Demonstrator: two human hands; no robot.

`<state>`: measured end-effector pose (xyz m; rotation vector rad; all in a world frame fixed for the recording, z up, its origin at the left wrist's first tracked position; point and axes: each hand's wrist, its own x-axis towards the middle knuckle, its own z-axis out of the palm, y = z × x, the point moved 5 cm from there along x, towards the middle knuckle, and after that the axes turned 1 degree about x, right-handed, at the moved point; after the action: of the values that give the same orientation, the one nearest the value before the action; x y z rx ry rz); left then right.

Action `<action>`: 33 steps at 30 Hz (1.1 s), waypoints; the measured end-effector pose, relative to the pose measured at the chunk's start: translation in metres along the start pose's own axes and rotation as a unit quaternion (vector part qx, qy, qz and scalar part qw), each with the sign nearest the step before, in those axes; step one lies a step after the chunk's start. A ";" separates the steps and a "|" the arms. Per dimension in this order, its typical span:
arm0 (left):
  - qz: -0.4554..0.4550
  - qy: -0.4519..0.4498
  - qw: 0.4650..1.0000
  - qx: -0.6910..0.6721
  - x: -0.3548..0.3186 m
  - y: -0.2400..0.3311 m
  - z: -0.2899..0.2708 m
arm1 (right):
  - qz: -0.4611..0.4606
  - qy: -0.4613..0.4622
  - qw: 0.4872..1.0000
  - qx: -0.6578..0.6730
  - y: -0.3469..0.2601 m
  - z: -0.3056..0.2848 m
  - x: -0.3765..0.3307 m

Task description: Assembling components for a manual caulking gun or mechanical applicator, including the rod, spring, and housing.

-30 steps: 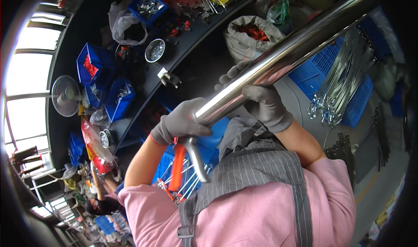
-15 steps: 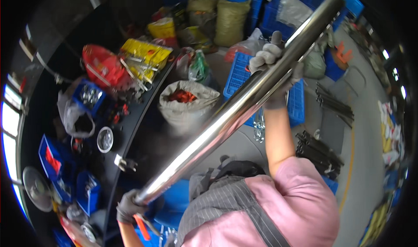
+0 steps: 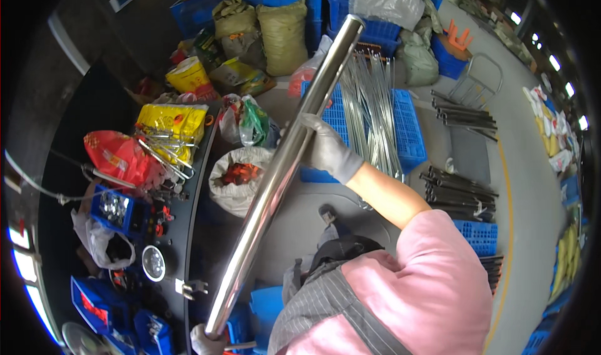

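Polished steel tube (image 3: 282,173) runs diagonally across the head view, top end up by the blue crates (image 3: 400,123), bottom end down near the dark workbench (image 3: 188,230). Right hand (image 3: 328,150), grey glove, fingers wrapped around its middle. Left hand (image 3: 208,341), also gloved, clenched on the bottom end.

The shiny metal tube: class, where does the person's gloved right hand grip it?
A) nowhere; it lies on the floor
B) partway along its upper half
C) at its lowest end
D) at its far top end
B: the right hand wraps the shiny metal tube well below its far end, while the left hand holds the bottom end.
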<state>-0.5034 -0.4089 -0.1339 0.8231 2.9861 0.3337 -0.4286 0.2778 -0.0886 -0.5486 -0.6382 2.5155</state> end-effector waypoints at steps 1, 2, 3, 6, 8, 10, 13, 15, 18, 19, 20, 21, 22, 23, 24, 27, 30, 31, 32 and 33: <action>-0.017 -0.043 0.999 0.026 0.016 0.018 0.008 | -0.039 -0.018 0.999 0.010 -0.001 -0.013 0.037; -0.045 -0.038 0.998 0.004 0.036 0.043 0.012 | -0.017 -0.093 0.993 0.073 -0.004 -0.001 0.058; -0.038 -0.014 0.999 0.020 0.059 0.068 0.017 | -0.022 -0.114 0.992 0.058 -0.013 0.004 0.077; -0.074 -0.029 0.997 -0.006 0.186 0.152 0.078 | 0.027 -0.004 1.000 -0.001 -0.030 -0.051 0.173; -0.029 -0.011 0.999 -0.030 0.276 0.263 0.117 | 0.067 0.068 0.995 -0.035 -0.016 -0.087 0.231; -0.012 -0.041 0.999 0.019 0.364 0.355 0.155 | 0.241 0.074 0.966 0.051 -0.020 -0.105 0.282; -0.063 -0.077 0.995 0.025 0.416 0.366 0.208 | 0.394 -0.095 0.913 -0.050 -0.084 -0.175 0.381; -0.131 -0.127 0.981 0.059 0.466 0.416 0.219 | 0.236 -0.102 0.919 -0.298 -0.114 -0.371 0.513; -0.143 -0.143 0.977 0.073 0.558 0.492 0.278 | -0.058 0.154 0.622 -0.765 -0.251 -0.598 0.737; -0.160 -0.149 0.973 0.069 0.569 0.489 0.300 | -0.047 0.242 0.598 -0.762 -0.289 -0.655 0.781; -0.163 -0.148 0.973 0.062 0.580 0.485 0.330 | -0.056 0.260 0.550 -0.792 -0.337 -0.696 0.818; -0.338 -0.130 0.913 -0.188 0.551 0.448 0.335 | 0.006 0.317 0.520 -0.793 -0.309 -0.746 0.807; -0.464 -0.087 0.758 -0.450 0.554 0.441 0.381 | -0.030 0.361 0.412 -0.836 -0.338 -0.771 0.823; -0.470 -0.078 0.762 -0.439 0.568 0.446 0.400 | -0.024 0.352 0.424 -0.834 -0.324 -0.781 0.847; -0.430 -0.113 0.852 -0.276 0.569 0.445 0.389 | 0.029 0.317 0.431 -0.844 -0.285 -0.771 0.864; -0.335 -0.235 0.913 -0.008 0.617 0.498 0.406 | 0.090 0.290 0.423 -0.854 -0.292 -0.767 0.892; -0.271 -0.193 0.943 0.007 0.626 0.504 0.396 | 0.074 0.215 0.529 -0.817 -0.309 -0.759 0.872; -0.267 -0.192 0.944 -0.002 0.625 0.490 0.396 | 0.044 0.135 0.619 -0.772 -0.320 -0.751 0.866; -0.193 -0.180 0.965 0.004 0.636 0.475 0.409 | -0.014 0.056 0.754 -0.654 -0.354 -0.751 0.858; -0.152 -0.154 0.974 0.063 0.622 0.468 0.377 | -0.007 0.038 0.768 -0.640 -0.351 -0.708 0.864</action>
<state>-0.7719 0.3747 -0.3828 0.3678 2.7970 0.0029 -0.6561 1.2506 -0.6992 -1.0271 -2.2842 1.6454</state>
